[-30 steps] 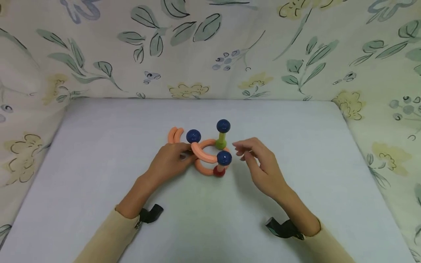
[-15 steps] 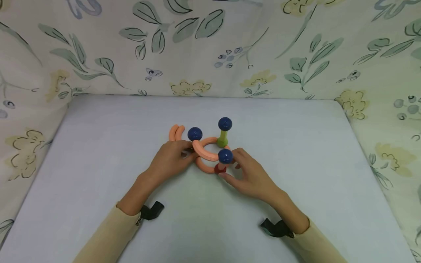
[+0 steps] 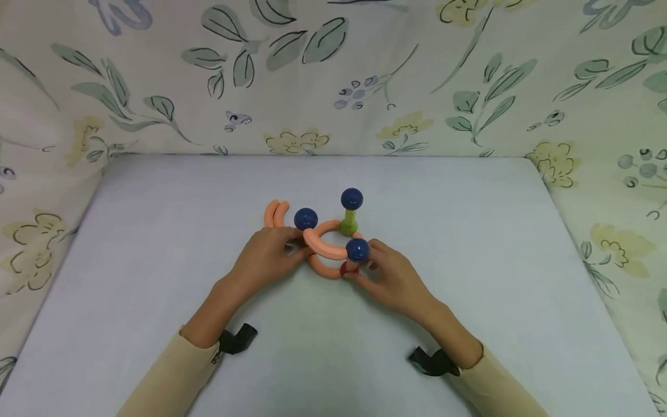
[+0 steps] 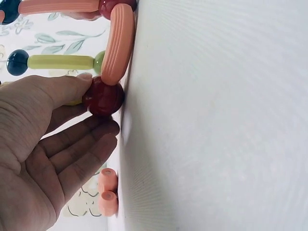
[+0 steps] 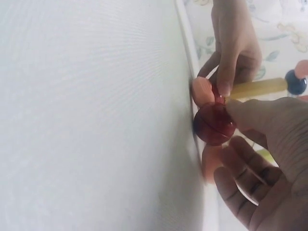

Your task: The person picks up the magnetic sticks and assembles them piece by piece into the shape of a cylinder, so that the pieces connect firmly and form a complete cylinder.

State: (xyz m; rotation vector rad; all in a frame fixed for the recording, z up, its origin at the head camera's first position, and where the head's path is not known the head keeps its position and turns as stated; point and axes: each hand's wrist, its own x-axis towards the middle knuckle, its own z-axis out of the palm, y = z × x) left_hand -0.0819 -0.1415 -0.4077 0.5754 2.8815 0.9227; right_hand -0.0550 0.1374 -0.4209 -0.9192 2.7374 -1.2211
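A toy structure of balls and rods stands on the white table, with a ring of curved orange rods [image 3: 324, 270] at its base. My left hand [image 3: 268, 253] pinches a red ball [image 4: 103, 96] at the ring's left corner, between thumb and fingers. At the front right corner, my right hand [image 3: 398, 278] has thumb and fingers around another red ball [image 5: 214, 124]. Above the ring, an upper curved orange rod [image 3: 324, 246] links two blue balls [image 3: 305, 219]. A third blue ball [image 3: 352, 198] tops a yellow-green rod [image 3: 350, 217] rising from a green ball [image 3: 348, 226].
Two loose curved orange rods [image 3: 275, 213] lie side by side just behind my left hand. The white tabletop [image 3: 469, 220] ends at the back against a floral cloth [image 3: 396, 87], which also runs along both sides.
My right hand has come in from the right and taken hold of the red ball at the front right corner. My left hand keeps its place at the left corner.
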